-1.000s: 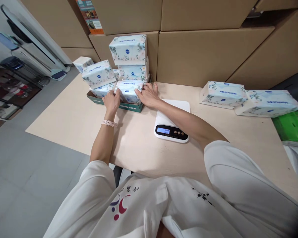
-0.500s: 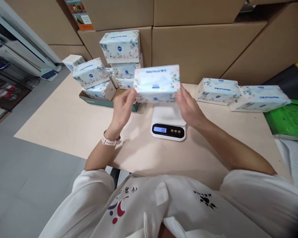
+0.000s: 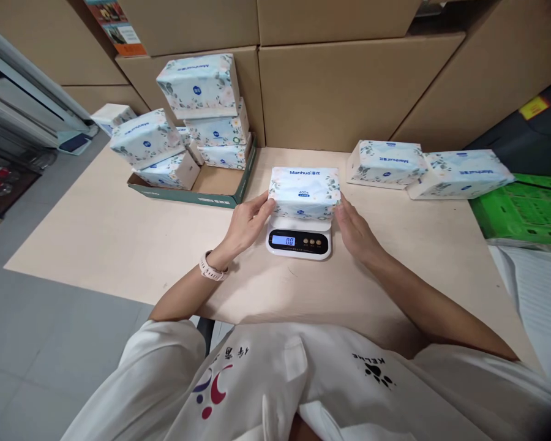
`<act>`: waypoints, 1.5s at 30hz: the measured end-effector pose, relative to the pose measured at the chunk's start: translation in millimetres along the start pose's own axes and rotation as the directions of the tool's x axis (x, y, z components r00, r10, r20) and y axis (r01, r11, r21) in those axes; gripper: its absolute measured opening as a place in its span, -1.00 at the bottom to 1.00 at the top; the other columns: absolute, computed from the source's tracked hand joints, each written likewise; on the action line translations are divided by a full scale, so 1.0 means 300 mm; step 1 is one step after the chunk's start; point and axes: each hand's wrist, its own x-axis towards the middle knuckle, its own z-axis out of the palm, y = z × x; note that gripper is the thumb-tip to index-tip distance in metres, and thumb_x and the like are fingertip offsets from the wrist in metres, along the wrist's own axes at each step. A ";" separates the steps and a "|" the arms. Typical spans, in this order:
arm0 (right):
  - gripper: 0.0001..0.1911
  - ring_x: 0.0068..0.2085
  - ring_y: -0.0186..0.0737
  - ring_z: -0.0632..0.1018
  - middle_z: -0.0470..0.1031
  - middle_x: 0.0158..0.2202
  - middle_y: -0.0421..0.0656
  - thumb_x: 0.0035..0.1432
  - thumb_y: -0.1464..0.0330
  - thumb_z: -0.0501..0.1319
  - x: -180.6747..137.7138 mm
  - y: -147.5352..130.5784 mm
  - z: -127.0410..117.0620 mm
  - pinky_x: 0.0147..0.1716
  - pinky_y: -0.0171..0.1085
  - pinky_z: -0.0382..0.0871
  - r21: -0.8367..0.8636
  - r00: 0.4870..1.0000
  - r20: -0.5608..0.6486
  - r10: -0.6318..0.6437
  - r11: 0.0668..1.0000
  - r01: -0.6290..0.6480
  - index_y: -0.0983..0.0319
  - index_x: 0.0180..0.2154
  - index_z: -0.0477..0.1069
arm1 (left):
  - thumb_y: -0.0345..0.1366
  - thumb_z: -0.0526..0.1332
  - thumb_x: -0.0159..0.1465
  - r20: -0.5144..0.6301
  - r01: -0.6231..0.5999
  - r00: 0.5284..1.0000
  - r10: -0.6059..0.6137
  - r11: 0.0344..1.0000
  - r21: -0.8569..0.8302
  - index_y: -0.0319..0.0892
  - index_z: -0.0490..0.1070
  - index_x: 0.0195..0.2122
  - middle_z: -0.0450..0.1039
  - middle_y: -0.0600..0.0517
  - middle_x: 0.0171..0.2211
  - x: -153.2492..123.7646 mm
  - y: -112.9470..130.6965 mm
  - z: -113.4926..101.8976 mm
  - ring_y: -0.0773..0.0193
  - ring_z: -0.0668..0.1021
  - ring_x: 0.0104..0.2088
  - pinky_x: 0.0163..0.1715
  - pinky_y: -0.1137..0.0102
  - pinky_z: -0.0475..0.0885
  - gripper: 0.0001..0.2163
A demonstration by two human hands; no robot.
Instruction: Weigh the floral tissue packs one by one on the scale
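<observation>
Between my two hands is a floral white-and-blue tissue pack [image 3: 304, 191], level and at the plate of a white kitchen scale [image 3: 298, 240]. The scale's lit display reads 0.0; whether the pack touches the plate I cannot tell. My left hand [image 3: 249, 223] grips the pack's left end, thumb at its front corner. At the right end, my right hand [image 3: 356, 229] presses with its fingers along the side. Most of the weighing plate is hidden beneath the pack.
A shallow green cardboard tray [image 3: 215, 199] at the left holds several stacked tissue packs [image 3: 202, 86]. Two more packs [image 3: 386, 164] lie at the right, near a green crate [image 3: 528, 211]. Large cardboard boxes [image 3: 340, 92] stand along the table's back edge.
Both hands have lowered the tissue pack towards me, from in front of the back boxes down to the scale. The view has shifted slightly to the right. The display still reads 0.0.
</observation>
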 end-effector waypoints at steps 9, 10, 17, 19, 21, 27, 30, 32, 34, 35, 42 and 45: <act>-0.27 0.28 0.01 0.61 0.59 0.28 0.00 0.37 -0.24 0.09 -0.053 0.155 -0.015 0.41 0.20 0.38 0.180 0.929 -0.362 0.080 0.984 -0.014 0.10 0.26 0.49 | -0.11 0.24 0.40 -0.200 0.242 0.909 -0.367 0.852 -0.464 -0.18 0.61 0.03 0.62 -0.19 0.20 0.063 -0.136 0.008 0.12 0.66 0.10 0.07 0.29 0.55 -0.68; -0.28 0.23 0.01 0.64 0.63 0.21 0.01 0.37 -0.24 0.10 -0.051 0.165 -0.017 0.37 0.19 0.43 0.196 0.921 -0.378 0.096 0.980 -0.022 0.12 0.22 0.51 | -0.14 0.24 0.39 -0.198 0.267 0.888 -0.415 0.816 -0.512 -0.19 0.61 -0.03 0.64 -0.19 0.15 0.072 -0.148 0.009 0.15 0.67 0.04 0.06 0.29 0.55 -0.72; -0.32 0.15 -0.02 0.68 0.70 0.08 0.01 0.35 -0.23 0.12 -0.039 0.157 -0.012 0.28 0.13 0.52 0.181 0.930 -0.362 0.062 0.984 0.004 0.14 0.10 0.58 | -0.21 0.30 0.29 -0.188 0.266 0.878 -0.441 0.775 -0.574 -0.18 0.59 -0.15 0.67 -0.14 -0.02 0.078 -0.168 0.015 0.23 0.67 -0.08 0.06 0.30 0.54 -0.81; -0.35 0.13 -0.02 0.68 0.70 0.07 0.00 0.36 -0.21 0.11 -0.039 0.158 -0.010 0.26 0.13 0.53 0.178 0.929 -0.367 0.058 0.984 0.009 0.13 0.09 0.58 | -0.22 0.31 0.27 -0.187 0.266 0.881 -0.434 0.783 -0.563 -0.18 0.58 -0.17 0.67 -0.13 -0.05 0.075 -0.164 0.014 0.22 0.66 -0.08 0.07 0.29 0.53 -0.82; -0.37 0.12 -0.03 0.69 0.70 0.06 -0.02 0.37 -0.20 0.11 -0.039 0.163 -0.010 0.25 0.12 0.53 0.176 0.929 -0.365 0.054 0.984 0.012 0.13 0.08 0.59 | -0.23 0.32 0.26 -0.187 0.266 0.882 -0.432 0.785 -0.559 -0.17 0.58 -0.19 0.66 -0.12 -0.08 0.075 -0.162 0.014 0.21 0.66 -0.08 0.08 0.28 0.53 -0.84; -0.38 0.10 -0.04 0.70 0.71 0.05 -0.01 0.40 -0.16 0.07 -0.039 0.174 -0.011 0.24 0.10 0.52 0.171 0.929 -0.366 0.058 0.985 0.006 0.15 0.04 0.61 | -0.28 0.32 0.28 -0.181 0.260 0.883 -0.433 0.773 -0.578 -0.18 0.60 -0.21 0.66 -0.11 -0.10 0.080 -0.168 0.012 0.26 0.65 -0.14 0.04 0.30 0.54 -0.87; -0.39 0.10 -0.05 0.70 0.71 0.05 -0.02 0.41 -0.15 0.06 -0.041 0.173 -0.012 0.24 0.09 0.52 0.174 0.928 -0.368 0.060 0.985 0.006 0.15 0.04 0.61 | -0.30 0.31 0.29 -0.181 0.263 0.881 -0.437 0.770 -0.581 -0.17 0.61 -0.22 0.67 -0.10 -0.10 0.080 -0.170 0.011 0.26 0.65 -0.15 0.03 0.31 0.55 -0.89; -0.37 0.09 -0.05 0.70 0.72 0.05 -0.03 0.40 -0.17 0.06 -0.042 0.171 -0.012 0.23 0.09 0.53 0.169 0.929 -0.366 0.061 0.986 0.002 0.14 0.03 0.62 | -0.30 0.31 0.29 -0.181 0.267 0.881 -0.438 0.775 -0.573 -0.16 0.61 -0.22 0.68 -0.09 -0.10 0.080 -0.170 0.011 0.26 0.66 -0.14 0.03 0.30 0.55 -0.89; -0.37 0.08 -0.04 0.70 0.72 0.04 -0.03 0.40 -0.18 0.06 -0.042 0.169 -0.012 0.22 0.09 0.54 0.166 0.928 -0.368 0.058 0.986 0.004 0.14 0.02 0.62 | -0.31 0.31 0.29 -0.181 0.270 0.881 -0.438 0.778 -0.568 -0.16 0.62 -0.22 0.68 -0.09 -0.10 0.080 -0.169 0.009 0.25 0.66 -0.14 0.04 0.30 0.55 -0.89; -0.37 0.07 -0.04 0.70 0.72 0.03 -0.03 0.40 -0.18 0.06 -0.041 0.168 -0.011 0.22 0.09 0.54 0.166 0.927 -0.371 0.057 0.986 0.005 0.14 0.01 0.62 | -0.31 0.31 0.30 -0.181 0.271 0.880 -0.439 0.778 -0.567 -0.17 0.62 -0.22 0.68 -0.10 -0.09 0.080 -0.168 0.008 0.25 0.66 -0.14 0.03 0.30 0.56 -0.89; -0.33 0.05 -0.04 0.70 0.73 0.02 -0.03 0.39 -0.21 0.05 -0.041 0.169 -0.010 0.23 0.10 0.53 0.169 0.927 -0.368 0.070 0.986 -0.007 0.15 -0.05 0.66 | -0.35 0.29 0.33 -0.174 0.286 0.874 -0.453 0.771 -0.569 -0.18 0.63 -0.23 0.69 -0.09 -0.12 0.082 -0.165 0.004 0.27 0.67 -0.16 0.01 0.31 0.59 -0.90; -0.28 0.06 -0.01 0.70 0.73 0.02 -0.01 0.38 -0.24 0.04 -0.044 0.168 -0.012 0.25 0.11 0.52 0.170 0.931 -0.358 0.075 0.985 -0.014 0.17 -0.08 0.68 | -0.37 0.29 0.32 -0.177 0.279 0.876 -0.448 0.772 -0.572 -0.19 0.63 -0.24 0.69 -0.08 -0.16 0.083 -0.165 0.004 0.29 0.66 -0.20 -0.01 0.33 0.59 -0.90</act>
